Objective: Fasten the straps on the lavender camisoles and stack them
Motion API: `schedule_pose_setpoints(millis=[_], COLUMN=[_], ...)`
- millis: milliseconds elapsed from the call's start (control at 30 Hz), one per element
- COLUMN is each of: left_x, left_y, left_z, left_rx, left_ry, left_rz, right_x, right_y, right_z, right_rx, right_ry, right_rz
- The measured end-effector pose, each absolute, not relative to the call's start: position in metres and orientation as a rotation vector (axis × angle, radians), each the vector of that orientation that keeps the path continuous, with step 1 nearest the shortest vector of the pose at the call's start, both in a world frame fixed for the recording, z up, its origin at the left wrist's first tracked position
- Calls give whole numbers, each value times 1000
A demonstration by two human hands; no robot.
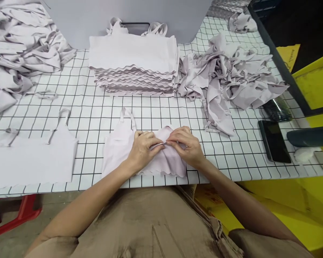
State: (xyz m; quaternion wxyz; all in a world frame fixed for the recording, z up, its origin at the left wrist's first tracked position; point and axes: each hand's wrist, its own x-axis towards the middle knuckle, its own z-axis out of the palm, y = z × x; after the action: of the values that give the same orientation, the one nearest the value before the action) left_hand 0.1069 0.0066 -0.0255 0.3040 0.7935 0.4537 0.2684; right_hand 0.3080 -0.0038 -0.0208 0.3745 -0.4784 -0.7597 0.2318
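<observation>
A pale lilac camisole top [118,150] lies flat on the gridded table [97,107] in front of me, one strap pointing away. My left hand [142,147] rests on its middle with fingers curled, pinching a thin strap. My right hand [185,145] pinches the same strap from the other side, fingertips almost touching the left ones. Both hands press on the bunched right half of the top.
A neat stack of folded tops [134,61] sits behind. Loose piles of tops [231,79] lie right and another heap [18,46] far left. One flat top [32,157] lies at left. A black phone [274,141] rests at right, beside yellow bins [314,82].
</observation>
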Motion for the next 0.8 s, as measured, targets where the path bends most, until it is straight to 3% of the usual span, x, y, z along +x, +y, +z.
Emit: schedule_pose_setpoints(millis=[800], left_x=[112], left_y=[5], left_z=[-35], left_rx=[2179], left_ry=[1140], left_rz=[728], right_x=[306], right_y=[-14], right_z=[-20], right_rx=[-1210], right_ry=[-1863], right_rz=[632])
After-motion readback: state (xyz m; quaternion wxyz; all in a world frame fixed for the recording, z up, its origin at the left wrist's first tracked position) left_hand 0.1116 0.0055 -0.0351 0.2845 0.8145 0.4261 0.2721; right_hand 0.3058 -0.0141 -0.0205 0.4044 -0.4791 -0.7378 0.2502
